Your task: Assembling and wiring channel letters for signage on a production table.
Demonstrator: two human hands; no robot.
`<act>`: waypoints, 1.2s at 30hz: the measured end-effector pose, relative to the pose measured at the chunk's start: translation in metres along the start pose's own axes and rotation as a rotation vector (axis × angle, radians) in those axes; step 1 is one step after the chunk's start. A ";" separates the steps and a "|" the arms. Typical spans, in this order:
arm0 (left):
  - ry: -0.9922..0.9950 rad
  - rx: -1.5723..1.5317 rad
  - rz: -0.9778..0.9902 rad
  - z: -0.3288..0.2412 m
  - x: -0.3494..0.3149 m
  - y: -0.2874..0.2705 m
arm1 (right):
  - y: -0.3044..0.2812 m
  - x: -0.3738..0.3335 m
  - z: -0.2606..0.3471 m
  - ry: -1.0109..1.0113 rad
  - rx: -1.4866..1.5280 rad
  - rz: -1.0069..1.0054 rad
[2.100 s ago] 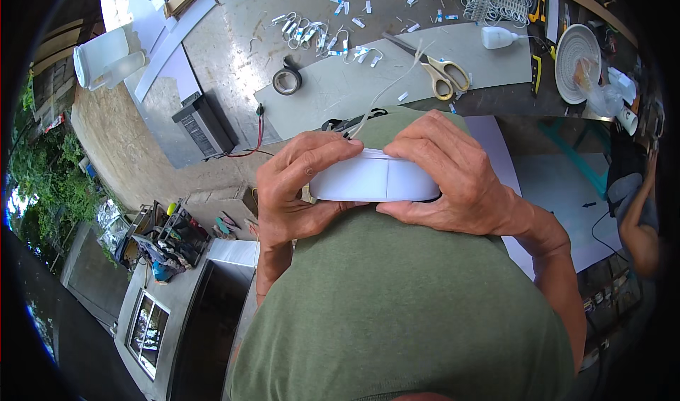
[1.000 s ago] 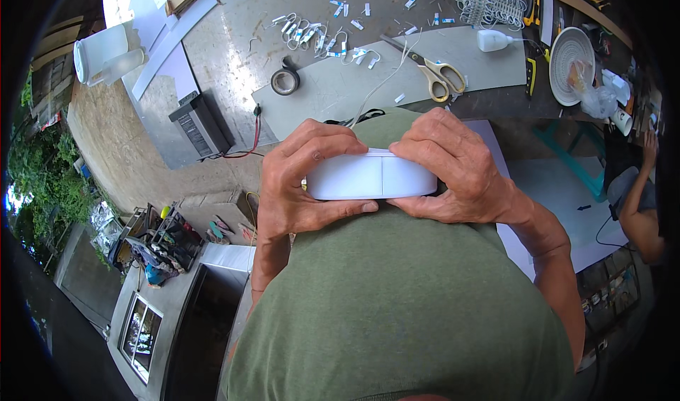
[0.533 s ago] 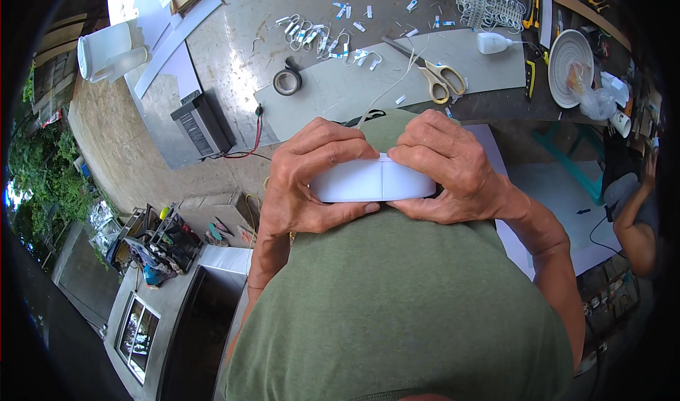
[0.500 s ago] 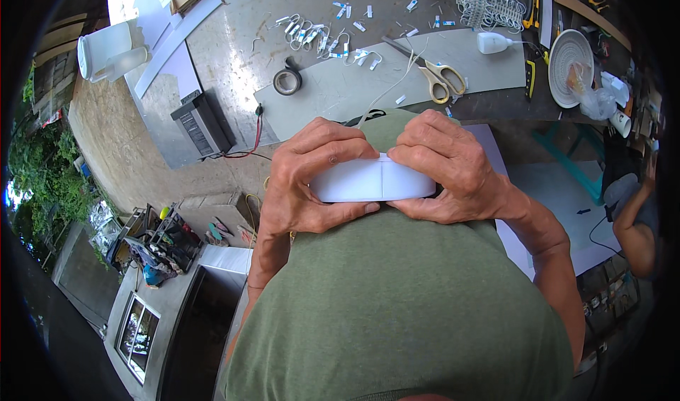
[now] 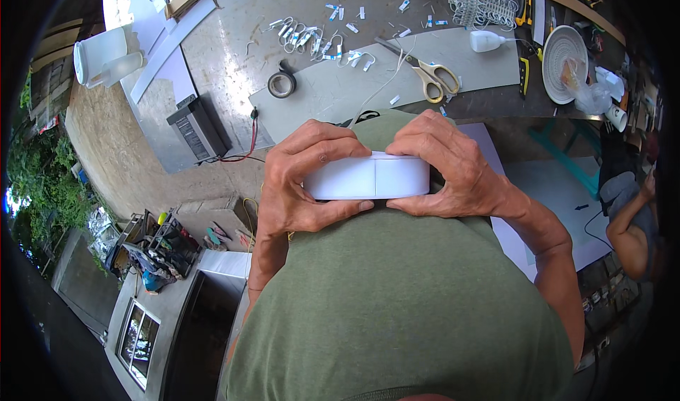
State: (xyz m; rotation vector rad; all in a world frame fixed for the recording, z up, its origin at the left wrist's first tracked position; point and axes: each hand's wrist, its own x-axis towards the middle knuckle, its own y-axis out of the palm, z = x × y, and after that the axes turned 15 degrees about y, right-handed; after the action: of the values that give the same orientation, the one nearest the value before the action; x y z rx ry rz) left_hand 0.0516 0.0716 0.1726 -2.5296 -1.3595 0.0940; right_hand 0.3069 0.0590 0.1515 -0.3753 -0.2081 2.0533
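Close to my body, both hands grip a white rounded piece [image 5: 354,178] with a smooth curved side and a thin vertical seam. My left hand [image 5: 301,178] holds its left end, thumb along the lower edge and fingers over the top. At the other end my right hand [image 5: 453,167] clasps it the same way, fingertips on the upper rim. A thin white cable [image 5: 382,86] runs up from behind the piece onto the table. The far face of the piece is hidden from me.
On the metal table [image 5: 234,40] lie scissors [image 5: 435,79], a roll of black tape [image 5: 282,84], small LED modules on wires [image 5: 304,38], a white squeeze bottle [image 5: 489,41] and a round white basket [image 5: 565,65]. A dark power supply box [image 5: 198,128] sits at the left edge. Another person's arm [image 5: 630,235] shows at right.
The white piece has turned slightly, its seam now a little further left, and my right fingers press flatter along its top rim. The whole view has shifted slightly left.
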 end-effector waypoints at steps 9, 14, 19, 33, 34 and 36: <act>0.074 0.043 0.030 0.004 -0.002 0.003 | 0.000 0.000 0.000 -0.091 -0.041 0.052; 0.017 0.000 0.041 0.000 0.004 0.001 | 0.003 0.004 0.005 -0.068 -0.021 -0.015; 0.023 0.019 0.061 0.001 0.003 0.001 | 0.004 0.001 0.002 -0.077 -0.014 -0.009; 0.019 -0.237 -0.266 0.025 0.008 -0.004 | -0.004 0.016 -0.003 0.118 0.063 -0.127; 0.043 -0.206 -0.251 0.026 0.010 -0.005 | -0.005 0.017 -0.003 0.115 0.059 -0.130; 0.070 -0.174 -0.235 0.026 0.013 -0.005 | -0.006 0.020 -0.004 0.055 0.010 -0.178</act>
State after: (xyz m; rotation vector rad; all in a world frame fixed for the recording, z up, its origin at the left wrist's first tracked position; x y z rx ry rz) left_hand 0.0496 0.0905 0.1494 -2.4590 -1.6902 -0.1638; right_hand 0.3039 0.0793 0.1460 -0.3921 -0.1905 1.8660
